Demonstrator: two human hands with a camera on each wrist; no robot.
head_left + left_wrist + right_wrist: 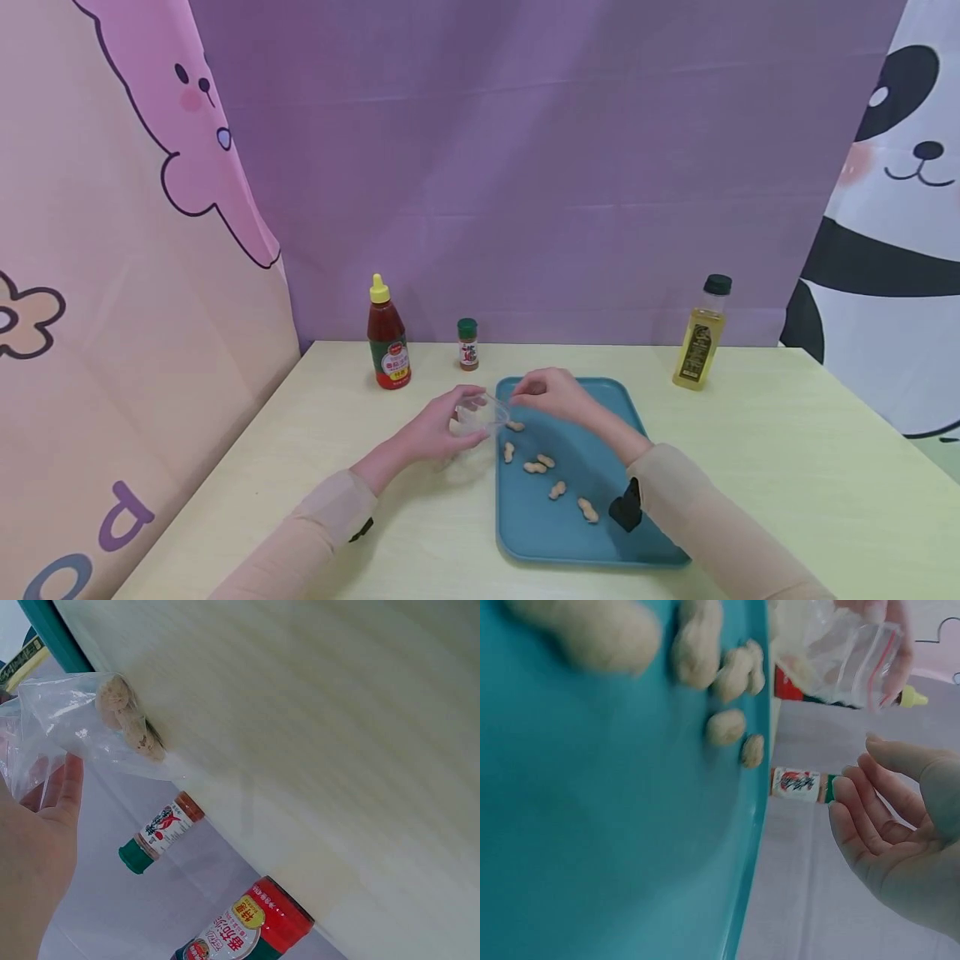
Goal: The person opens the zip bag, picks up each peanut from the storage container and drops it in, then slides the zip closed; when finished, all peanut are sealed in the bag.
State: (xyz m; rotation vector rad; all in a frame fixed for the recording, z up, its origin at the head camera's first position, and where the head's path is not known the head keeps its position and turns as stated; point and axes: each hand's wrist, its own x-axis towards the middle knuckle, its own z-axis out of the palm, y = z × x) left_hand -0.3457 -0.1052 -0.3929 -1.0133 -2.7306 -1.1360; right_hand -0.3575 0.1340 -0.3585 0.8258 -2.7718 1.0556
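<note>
My left hand (431, 429) grips a clear zip bag (483, 414) beside the upper left edge of the blue tray. Two or so unshelled peanuts (133, 724) show through its bottom in the left wrist view. Close to the bag's mouth is my right hand (557, 395), above the tray's far end. In the right wrist view its fingers (870, 806) are loosely bent, apart from the thumb, with nothing between them. Several peanuts (535, 468) lie scattered on the tray (543, 537), mostly along its left half.
Behind the tray, toward the table's back edge, stand a ketchup bottle (390, 350) with a yellow cap and a small green-capped spice jar (468, 350). An oil bottle (699, 342) stands at the back right. A purple cloth (525, 208) hangs behind the table.
</note>
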